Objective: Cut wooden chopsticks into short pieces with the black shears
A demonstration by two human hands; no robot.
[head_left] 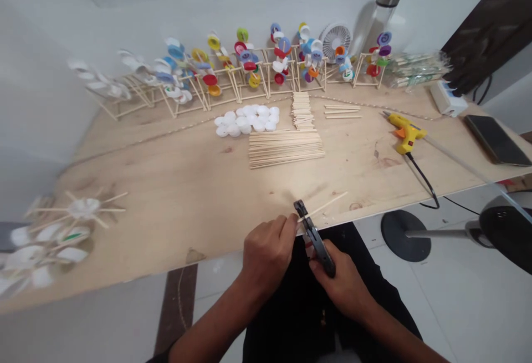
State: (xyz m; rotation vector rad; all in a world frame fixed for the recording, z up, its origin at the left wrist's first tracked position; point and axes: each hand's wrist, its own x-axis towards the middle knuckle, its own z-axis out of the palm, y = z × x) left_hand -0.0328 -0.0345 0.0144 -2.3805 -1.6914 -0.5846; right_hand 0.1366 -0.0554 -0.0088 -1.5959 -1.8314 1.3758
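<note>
My left hand [268,249] pinches one end of a thin wooden stick [328,204] at the table's front edge. The stick lies across the jaws of a dark cutting tool [315,235], its free end pointing up and right. Around the tool's handles, my right hand [343,280] is closed. Beyond them a bundle of long sticks [286,148] lies on the wooden table [166,197], with a stack of short sticks [302,111] behind it. White bottle caps [247,120] sit in a group to the left of the short sticks.
Stick frames with coloured caps [249,69] line the wall. On the right are a yellow glue gun [407,130] with its cord, a phone [496,140] and a white power strip [449,98]. Cap-and-stick wheels [84,208] lie at left. A fan [336,41] and bottle [380,16] stand behind.
</note>
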